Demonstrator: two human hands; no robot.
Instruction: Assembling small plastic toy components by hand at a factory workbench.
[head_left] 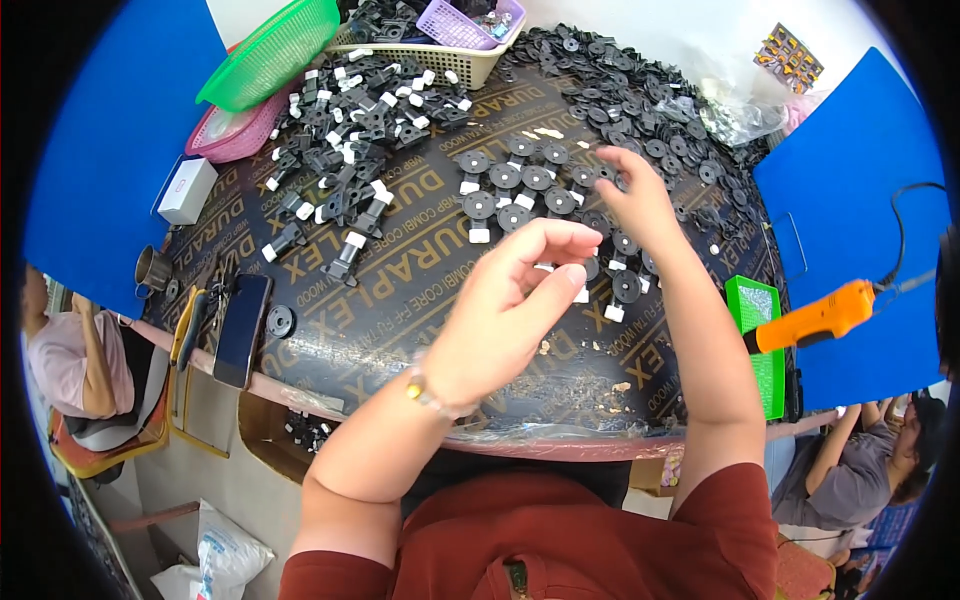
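Note:
Near the middle of the table, my left hand [520,305] hangs over the black assemblies with its fingers bent and the thumb apart from them; no held thing shows. My right hand [637,197] reaches farther out, thumb and fingers spread, beside a round black disc [583,177]. Under and around both hands stand several black disc-topped assemblies with white blocks, such as this disc-topped piece [479,205] at the left of the group. My left hand and wrist hide part of the group's near side.
A heap of black parts with white ends [350,130] lies at the far left, loose black discs [640,110] at the far right. Baskets, including a green one [270,60], stand behind. An orange-handled tool [815,318] hangs over a green tray [765,375]. A phone [243,330] lies front left.

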